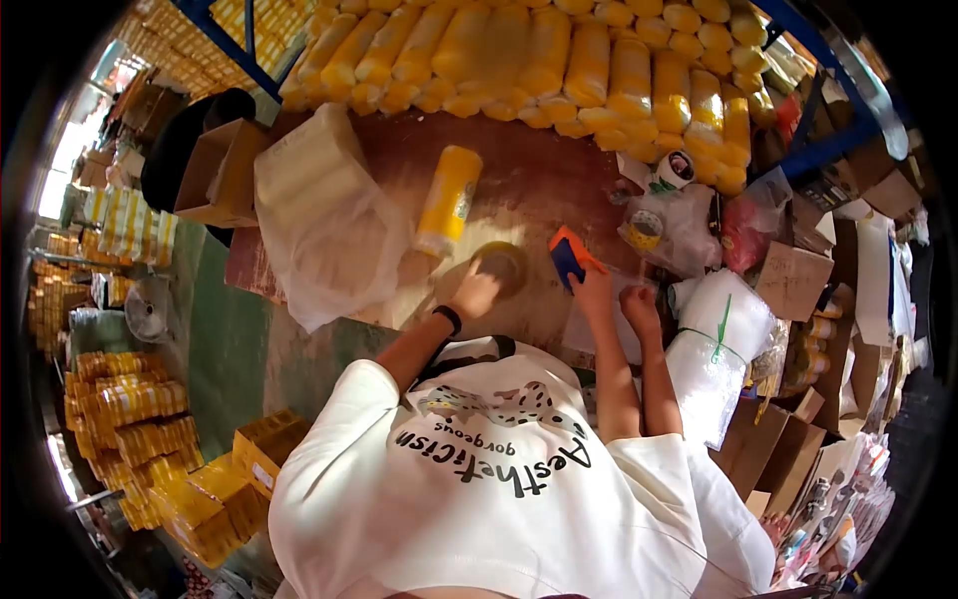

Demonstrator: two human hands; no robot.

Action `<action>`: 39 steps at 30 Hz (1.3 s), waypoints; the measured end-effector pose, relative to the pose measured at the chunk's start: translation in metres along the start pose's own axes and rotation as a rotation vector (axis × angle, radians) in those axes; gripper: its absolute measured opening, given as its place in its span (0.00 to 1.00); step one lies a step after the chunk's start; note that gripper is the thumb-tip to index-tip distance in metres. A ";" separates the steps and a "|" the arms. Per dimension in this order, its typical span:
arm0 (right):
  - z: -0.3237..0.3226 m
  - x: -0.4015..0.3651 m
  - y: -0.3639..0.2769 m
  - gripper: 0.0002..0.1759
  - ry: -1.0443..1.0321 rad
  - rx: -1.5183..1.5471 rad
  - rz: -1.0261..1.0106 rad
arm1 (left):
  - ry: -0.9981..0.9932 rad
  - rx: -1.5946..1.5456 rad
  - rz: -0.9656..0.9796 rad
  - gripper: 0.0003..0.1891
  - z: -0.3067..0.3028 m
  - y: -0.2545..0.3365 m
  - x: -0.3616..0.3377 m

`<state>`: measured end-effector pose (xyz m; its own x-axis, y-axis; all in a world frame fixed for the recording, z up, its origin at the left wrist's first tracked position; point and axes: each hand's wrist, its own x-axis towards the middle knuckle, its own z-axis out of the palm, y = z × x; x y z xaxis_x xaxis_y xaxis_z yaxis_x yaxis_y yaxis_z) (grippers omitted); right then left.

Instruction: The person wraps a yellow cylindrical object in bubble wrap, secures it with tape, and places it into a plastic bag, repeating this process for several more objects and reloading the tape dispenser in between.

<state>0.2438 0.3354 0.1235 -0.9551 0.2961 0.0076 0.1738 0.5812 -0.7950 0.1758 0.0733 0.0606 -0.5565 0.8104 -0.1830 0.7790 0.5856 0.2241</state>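
My left hand (476, 292), with a black band at the wrist, is closed at the near-left rim of a brownish tape roll (502, 268) on the table. My right hand (591, 286) grips an orange and dark-blue flat tool (570, 257), tilted over the tabletop. Beside it on the right shows another closed hand (640, 307) with its forearm. Beyond my left hand, a yellow wrapped cylinder (450, 198) lies on the reddish-brown table (399, 142). A large translucent plastic bag (324, 225) drapes over the table's left part.
Yellow wrapped cylinders (499, 55) are stacked along the far edge. A cardboard box (222, 175) stands at left. On the right are a clear bag (684, 225), a white wrapped bundle (720, 329) tied with green string, and cartons (793, 280). Yellow packs (130, 399) stand low at left.
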 end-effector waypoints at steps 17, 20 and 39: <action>-0.016 -0.041 -0.204 0.29 -0.453 0.980 -0.464 | 0.815 -0.741 0.103 0.27 -0.314 0.029 -0.109; 0.000 -0.036 -0.211 0.28 -0.322 0.945 -0.800 | 0.757 -0.704 0.068 0.38 -0.318 0.052 -0.137; -0.024 -0.067 -0.255 0.21 0.060 0.274 -0.954 | 1.112 -0.491 0.083 0.12 -0.309 0.077 -0.164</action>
<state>0.2694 0.1854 0.3400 -0.6514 -0.1620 0.7412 -0.7295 0.4025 -0.5530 0.2379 -0.0088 0.4033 -0.6421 0.2779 0.7145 0.7656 0.2807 0.5788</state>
